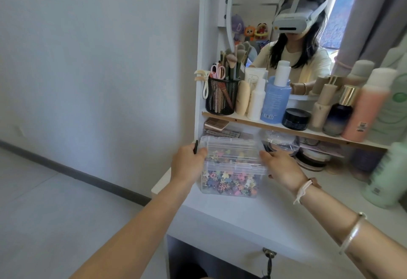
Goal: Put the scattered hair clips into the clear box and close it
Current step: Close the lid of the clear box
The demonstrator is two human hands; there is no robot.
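The clear box (pixel 233 159) stands near the back left of the white dressing table (pixel 253 219), with its lid down on top. Many small colourful hair clips (pixel 229 181) fill its lower part. My left hand (pixel 187 162) grips the box's left side, fingers curled round the lid's edge, with a thin dark object sticking up by the thumb. My right hand (pixel 282 166) holds the box's right side, fingers bent against the wall. No loose clips show on the table.
A shelf (pixel 286 130) above the box carries a black mesh cup (pixel 222 96) of brushes, a blue bottle (pixel 275 100), a black jar (pixel 296 119) and several bottles. Compacts lie under the shelf. A green bottle (pixel 387 175) stands at right. A key (pixel 267 254) hangs from the drawer.
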